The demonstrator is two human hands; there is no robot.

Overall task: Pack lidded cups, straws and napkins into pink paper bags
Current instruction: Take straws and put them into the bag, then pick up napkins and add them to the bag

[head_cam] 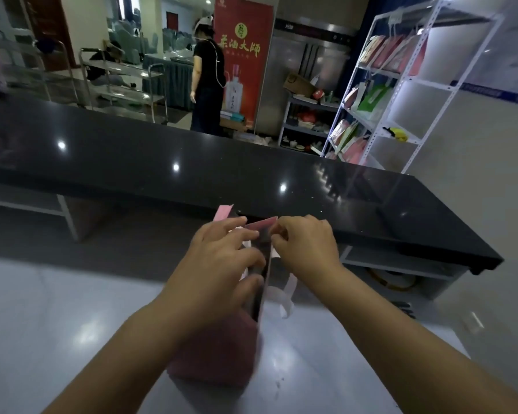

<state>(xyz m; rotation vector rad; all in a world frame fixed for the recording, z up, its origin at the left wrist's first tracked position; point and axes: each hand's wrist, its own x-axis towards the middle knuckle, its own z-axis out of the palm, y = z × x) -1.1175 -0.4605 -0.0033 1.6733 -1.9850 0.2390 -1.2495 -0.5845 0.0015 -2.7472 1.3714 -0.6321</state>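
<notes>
Left hand (222, 264) and right hand (307, 249) are pinching the rim of a pink paper bag (219, 351) on the white bench (57, 324), lower centre; a black counter (192, 156) is crossing mid-frame.

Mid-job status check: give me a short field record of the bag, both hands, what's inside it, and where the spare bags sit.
bag: pink paper bag with white handles, upright on the pale glossy table, mouth narrowly open
left hand: grips the bag's left rim
right hand: pinches the right rim
contents: interior dark, cannot tell
cups, straws, napkins: none in view
spare bags: pink bags on the white metal shelf rack, beyond the black counter
</notes>
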